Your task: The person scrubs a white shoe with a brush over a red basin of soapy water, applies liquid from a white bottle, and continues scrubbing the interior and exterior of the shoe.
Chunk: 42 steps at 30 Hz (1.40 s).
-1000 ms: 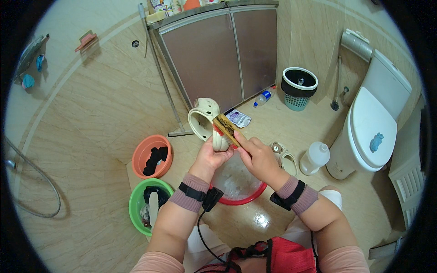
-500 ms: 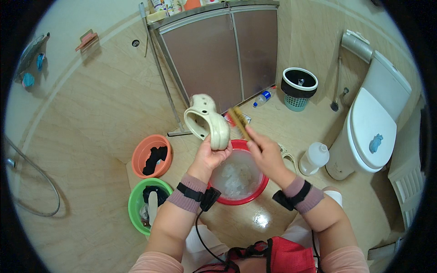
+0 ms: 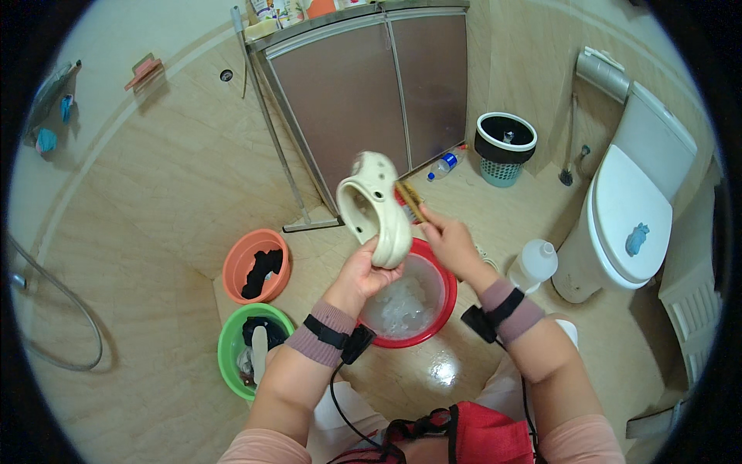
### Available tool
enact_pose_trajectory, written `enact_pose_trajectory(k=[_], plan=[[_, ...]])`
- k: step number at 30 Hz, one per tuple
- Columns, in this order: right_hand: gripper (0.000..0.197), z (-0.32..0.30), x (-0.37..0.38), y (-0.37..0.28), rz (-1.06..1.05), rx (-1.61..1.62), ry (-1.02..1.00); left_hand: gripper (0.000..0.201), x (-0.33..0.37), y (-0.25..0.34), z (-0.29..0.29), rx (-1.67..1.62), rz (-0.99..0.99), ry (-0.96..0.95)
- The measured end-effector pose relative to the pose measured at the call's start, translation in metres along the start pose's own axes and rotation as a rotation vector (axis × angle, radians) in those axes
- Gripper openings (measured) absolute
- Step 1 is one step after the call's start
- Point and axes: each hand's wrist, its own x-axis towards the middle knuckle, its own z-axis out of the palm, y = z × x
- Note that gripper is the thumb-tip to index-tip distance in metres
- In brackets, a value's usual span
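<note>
A cream-coloured clog (image 3: 376,209) is held up by its heel end in my left hand (image 3: 363,272), its opening facing left. In my right hand (image 3: 454,243) is a wooden scrubbing brush (image 3: 410,203), gripped by its handle. The brush head meets the clog's right side, where the clog partly hides it. Below both hands stands a red basin (image 3: 448,309) of cloudy, sudsy water. Another pale clog (image 3: 488,263) lies on the floor to the right, mostly hidden behind my right forearm.
An orange basin (image 3: 229,271) with dark cloth and a green basin (image 3: 226,352) stand at left. A white jug (image 3: 533,264) and the toilet (image 3: 630,209) are at right. Farther back are a waste bin (image 3: 502,170), a bottle (image 3: 444,166), a squeegee (image 3: 278,139) and a cabinet (image 3: 340,93).
My left hand has moved the clog a little to the right and tilted it. The brush in my right hand has come against the clog's side.
</note>
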Motion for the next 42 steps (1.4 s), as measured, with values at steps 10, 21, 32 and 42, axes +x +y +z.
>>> enact_pose_trajectory(k=[10,21,32,42], plan=[[0.047,-0.01,-0.038,-0.07,-0.163,0.01,-0.037,0.029,0.001,0.018,0.0,-0.312,0.124,0.05],[0.052,-0.006,-0.034,-0.064,-0.259,-0.092,-0.025,0.026,-0.007,0.003,0.025,-0.198,0.12,0.036],[0.043,-0.016,-0.013,-0.028,-0.108,0.049,0.051,0.027,-0.001,-0.003,0.008,0.0,-0.022,-0.051],[0.05,-0.023,-0.039,-0.066,-0.326,-0.114,-0.056,0.032,0.002,0.012,0.01,-0.206,0.093,-0.061]])
